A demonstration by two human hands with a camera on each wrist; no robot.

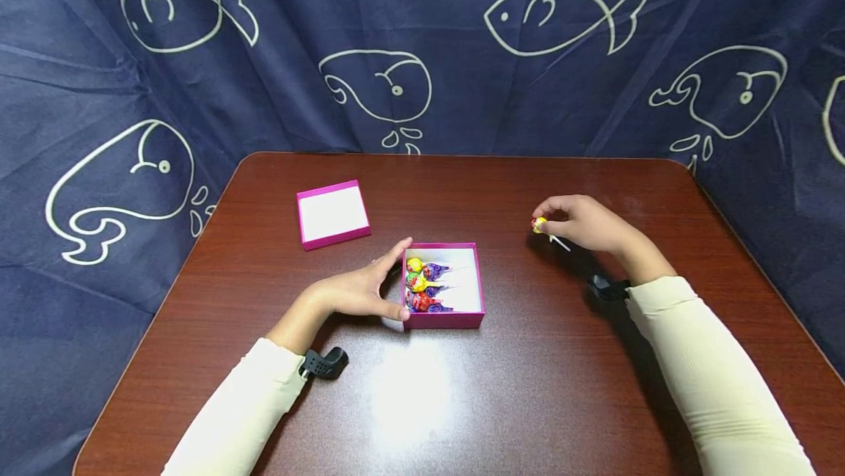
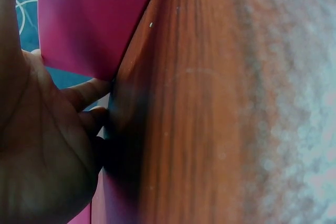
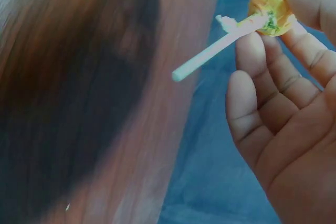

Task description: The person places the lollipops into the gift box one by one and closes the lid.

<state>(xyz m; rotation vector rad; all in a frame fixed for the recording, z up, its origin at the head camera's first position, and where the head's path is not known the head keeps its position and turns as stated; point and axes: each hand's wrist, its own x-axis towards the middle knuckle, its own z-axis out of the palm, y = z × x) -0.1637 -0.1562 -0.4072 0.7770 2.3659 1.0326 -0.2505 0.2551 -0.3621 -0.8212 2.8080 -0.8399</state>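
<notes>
An open magenta box (image 1: pixel 443 320) with a white inside stands on the table, several wrapped lollipops (image 1: pixel 421 282) lying along its left part. My left hand (image 1: pixel 356 288) spans the left side of this box and holds it, thumb at the front corner and a finger at the back corner. The box's magenta wall (image 2: pixel 94 19) also shows in the left wrist view. Off to the right, my right hand (image 1: pixel 587 223) pinches a lollipop in a yellow wrapper (image 3: pixel 270 11) by its round head, raised off the table. Its pale stick (image 3: pixel 210 53) points away from the palm.
Left of and behind the box, a magenta lid (image 1: pixel 332 215) lies with its white inside facing up. The brown wooden table (image 1: pixel 528 388) ends at the back near a dark blue curtain (image 1: pixel 455 109) with white fish drawings.
</notes>
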